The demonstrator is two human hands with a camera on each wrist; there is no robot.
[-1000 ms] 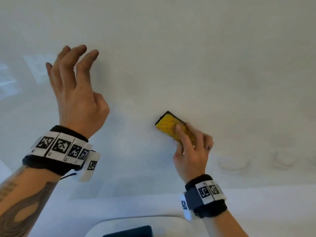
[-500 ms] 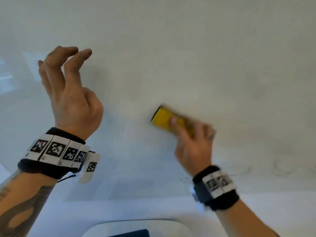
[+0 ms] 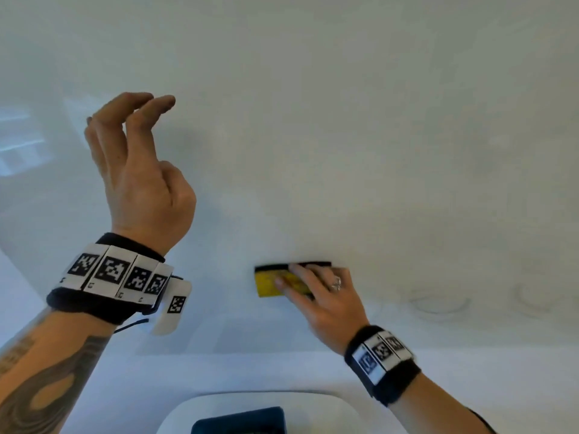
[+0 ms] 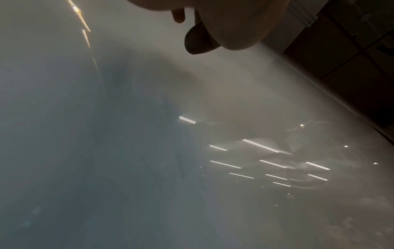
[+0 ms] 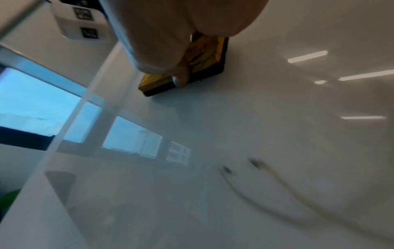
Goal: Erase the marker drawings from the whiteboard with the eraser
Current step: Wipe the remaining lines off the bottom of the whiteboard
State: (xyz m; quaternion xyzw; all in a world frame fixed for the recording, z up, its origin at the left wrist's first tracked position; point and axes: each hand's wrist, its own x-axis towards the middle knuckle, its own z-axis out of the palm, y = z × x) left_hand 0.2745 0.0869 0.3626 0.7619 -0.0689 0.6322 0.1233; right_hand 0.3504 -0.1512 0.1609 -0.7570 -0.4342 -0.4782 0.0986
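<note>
A glossy whiteboard (image 3: 344,120) fills the head view. My right hand (image 3: 291,277) holds a yellow eraser (image 3: 268,286) with a black felt edge flat against the board, low and right of centre. In the right wrist view the thumb (image 5: 181,80) clamps the eraser (image 5: 204,55) by its side. My left hand (image 3: 150,136) hovers up at the left with fingers loosely curled, holding nothing and off the board. Faint ring-shaped marks (image 3: 438,303) lie right of the eraser. Blurred grey curved streaks (image 5: 255,185) show on the board; I cannot tell whether they are marker.
A white ledge (image 3: 470,386) runs below the board. A white rounded object with a dark blue part (image 3: 241,421) sits at the bottom edge. Window reflections (image 3: 22,142) glare at the far left. The left wrist view shows the board (image 4: 149,134) and its edge.
My right hand has swept the eraser downward and turned it level. My left hand has tipped to the right and its fingers have curled in more.
</note>
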